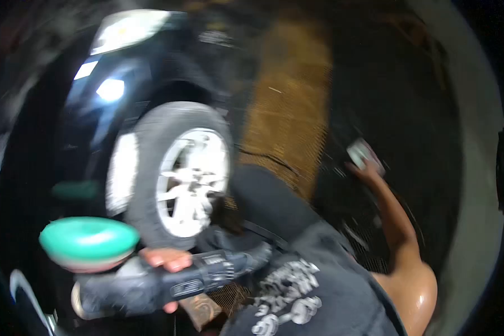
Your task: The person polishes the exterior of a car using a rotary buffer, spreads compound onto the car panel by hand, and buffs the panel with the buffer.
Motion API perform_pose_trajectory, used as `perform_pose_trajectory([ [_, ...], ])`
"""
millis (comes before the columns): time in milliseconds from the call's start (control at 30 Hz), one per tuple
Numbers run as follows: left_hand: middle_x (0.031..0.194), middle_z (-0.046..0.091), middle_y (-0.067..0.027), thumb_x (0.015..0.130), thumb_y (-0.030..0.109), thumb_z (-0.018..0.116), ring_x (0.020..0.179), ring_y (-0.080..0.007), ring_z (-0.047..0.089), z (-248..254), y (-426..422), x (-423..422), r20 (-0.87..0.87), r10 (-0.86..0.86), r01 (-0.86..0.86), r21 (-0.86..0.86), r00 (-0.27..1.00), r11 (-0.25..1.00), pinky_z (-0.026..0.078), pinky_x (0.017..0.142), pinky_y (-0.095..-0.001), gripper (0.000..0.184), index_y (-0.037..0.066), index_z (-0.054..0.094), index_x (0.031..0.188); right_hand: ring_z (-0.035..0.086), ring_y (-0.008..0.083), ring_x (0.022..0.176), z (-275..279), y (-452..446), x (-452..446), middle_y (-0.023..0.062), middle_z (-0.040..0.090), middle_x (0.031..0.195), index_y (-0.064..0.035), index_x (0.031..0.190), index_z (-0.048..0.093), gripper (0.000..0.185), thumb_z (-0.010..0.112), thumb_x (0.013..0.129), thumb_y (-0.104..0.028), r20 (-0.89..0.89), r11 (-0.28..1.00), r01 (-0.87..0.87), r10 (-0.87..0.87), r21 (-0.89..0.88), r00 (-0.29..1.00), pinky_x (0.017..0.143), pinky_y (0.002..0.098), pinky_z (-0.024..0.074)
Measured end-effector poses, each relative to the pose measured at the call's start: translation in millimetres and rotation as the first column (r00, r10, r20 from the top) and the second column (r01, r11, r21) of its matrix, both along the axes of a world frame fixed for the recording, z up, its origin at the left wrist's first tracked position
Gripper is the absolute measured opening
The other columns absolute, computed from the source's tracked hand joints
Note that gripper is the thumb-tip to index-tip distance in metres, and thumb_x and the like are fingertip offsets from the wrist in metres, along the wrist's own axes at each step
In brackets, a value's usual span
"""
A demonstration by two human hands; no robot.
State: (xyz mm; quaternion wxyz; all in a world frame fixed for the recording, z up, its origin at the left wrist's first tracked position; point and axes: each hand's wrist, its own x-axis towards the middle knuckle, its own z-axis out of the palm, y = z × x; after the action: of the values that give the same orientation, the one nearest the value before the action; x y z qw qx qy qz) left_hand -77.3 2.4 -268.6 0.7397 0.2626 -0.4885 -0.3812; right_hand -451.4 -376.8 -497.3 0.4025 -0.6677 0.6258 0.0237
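The left hand is low on the left, its forearm rising from the bottom edge, with fingers curled around the body of a black, elongated power polisher; the grip is wrapped and firm-looking, with fingers showing above and below the casing. The tool lies across in front of the torso, its head to the left, and its round teal-green pad with a paler backing edge is tipped upward, near the glossy dark car body; whether pad and paint touch, I cannot tell. The right arm stretches forward from the bare shoulder, bent at the elbow, well apart from the car. Its right hand has its fingers closed against a small whitish, red-edged boxy object above the dark floor; blur hides exactly how the fingers sit. Between the two sides are a dark-clad knee and a long yellow-brown textured mat. Just beyond the polisher stands a grey-black tyre around a silvery-white spoked rim.
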Motion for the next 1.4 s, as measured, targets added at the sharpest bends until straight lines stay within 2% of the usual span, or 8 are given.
perform_pose_trajectory([
  [67, 0.114, 0.061, -0.0192, 0.062, 0.024, 0.096, 0.113, -0.0344, 0.059, 11.0, 0.1, -6.0, 0.014, 0.056, -0.056, -0.026, 0.998, 0.998, 0.044, 0.104, -0.0476, 0.09, 0.0, 0.039, 0.128, 0.062, 0.0306, 0.111, -116.5, -14.6, -57.1, 0.0206, 0.062, 0.126, 0.0085, 0.138, 0.044, 0.072, 0.078, 0.083, -0.024, 0.248, 0.998, 0.054, -0.049, -0.012, 0.968, 0.094, 0.0428, 0.0508],
  [167, 0.114, 0.06, -0.0226, 0.065, 0.019, 0.093, 0.114, -0.0372, 0.058, 20.5, 13.0, -9.1, 0.056, 0.195, -0.196, 0.01, 0.979, 0.981, 0.044, 0.105, -0.0497, 0.085, -0.002, 0.039, 0.127, 0.06, 0.0287, 0.105, -181.7, -14.5, -108.1, 0.0185, 0.061, 0.121, 0.0066, 0.136, 0.045, 0.069, 0.077, 0.082, -0.023, -0.065, 0.991, 0.1, -0.094, 0.093, 0.993, 0.09, 0.0412, 0.0491],
  [433, 0.107, 0.062, -0.0283, 0.06, 0.016, 0.095, 0.109, -0.0405, 0.062, 70.2, 84.0, -29.8, 0.14, 0.505, -0.523, 0.164, 0.852, 0.836, 0.049, 0.097, -0.0561, 0.082, -0.006, 0.044, 0.12, 0.056, 0.0238, 0.091, -192.0, -13.3, -126.4, 0.0127, 0.058, 0.108, 0.0016, 0.132, 0.049, 0.062, 0.075, 0.08, -0.02, -0.241, 0.958, 0.215, -0.167, 0.191, 0.956, 0.077, 0.037, 0.0446],
  [533, 0.094, 0.065, -0.0287, 0.09, 0.04, 0.068, 0.086, -0.0353, 0.067, 51.6, 114.7, -29.8, 0.186, 0.607, -0.634, 0.241, 0.773, 0.735, 0.056, 0.081, -0.0479, 0.054, -0.007, 0.05, 0.111, 0.054, 0.0219, 0.085, -198.1, -16.9, -130.1, 0.0106, 0.057, 0.103, -0.0003, 0.13, 0.05, 0.059, 0.074, 0.079, -0.018, -0.252, 0.948, 0.241, -0.186, 0.207, 0.95, 0.072, 0.0354, 0.0429],
  [800, 0.1, 0.073, -0.0168, 0.069, 0.032, 0.087, 0.093, -0.0266, 0.072, 13.7, 54.4, -97.2, 0.394, 0.294, -0.435, 0.896, 0.871, 0.087, 0.057, 0.088, -0.0405, 0.057, -0.003, 0.068, 0.109, 0.049, 0.017, 0.07, -221.1, -32.0, -124.1, 0.0048, 0.054, 0.09, -0.0054, 0.126, 0.053, 0.053, 0.072, 0.077, -0.015, -0.26, 0.928, 0.275, -0.209, 0.251, 0.943, 0.06, 0.0312, 0.0384],
  [1000, 0.105, 0.072, -0.0179, 0.061, 0.039, 0.091, 0.099, -0.0281, 0.071, -78.0, 60.0, -109.2, 0.673, -0.145, -0.688, 0.717, 0.725, -0.115, 0.054, 0.091, -0.0371, 0.071, 0.0, 0.065, 0.115, 0.045, 0.0133, 0.059, -215.0, -51.5, -109.3, 0.0005, 0.052, 0.08, -0.0091, 0.122, 0.056, 0.049, 0.07, 0.076, -0.013, -0.231, 0.907, 0.312, -0.251, 0.284, 0.94, 0.051, 0.028, 0.035],
  [1200, 0.111, 0.069, -0.0133, 0.092, 0.028, 0.07, 0.104, -0.0224, 0.067, -142.0, -1.5, -99.4, 0.457, 0.2, -0.493, 0.72, 0.867, 0.488, 0.053, 0.089, -0.034, 0.039, 0.004, 0.062, 0.123, 0.038, 0.0077, 0.051, -169.0, -98.0, -76.5, -0.0047, 0.043, 0.07, -0.0122, 0.123, 0.055, 0.045, 0.062, 0.079, -0.013, 0.138, 0.835, 0.35, -0.442, 0.424, 0.886, 0.044, 0.0254, 0.0305],
  [1400, 0.087, 0.064, -0.0032, 0.101, 0.022, 0.059, 0.086, -0.0124, 0.058, -179.8, -5.5, -96.2, 0.282, 0.18, -0.335, 0.796, 0.942, 0.504, 0.049, 0.08, -0.032, 0.019, 0.005, 0.065, 0.103, 0.039, 0.0072, 0.063, -31.9, -75.8, 62.5, -0.0034, 0.044, 0.081, -0.0039, 0.143, 0.042, 0.063, 0.064, 0.092, -0.032, 0.795, 0.876, -0.056, -0.406, 0.479, 0.45, 0.055, 0.026, 0.0356],
])
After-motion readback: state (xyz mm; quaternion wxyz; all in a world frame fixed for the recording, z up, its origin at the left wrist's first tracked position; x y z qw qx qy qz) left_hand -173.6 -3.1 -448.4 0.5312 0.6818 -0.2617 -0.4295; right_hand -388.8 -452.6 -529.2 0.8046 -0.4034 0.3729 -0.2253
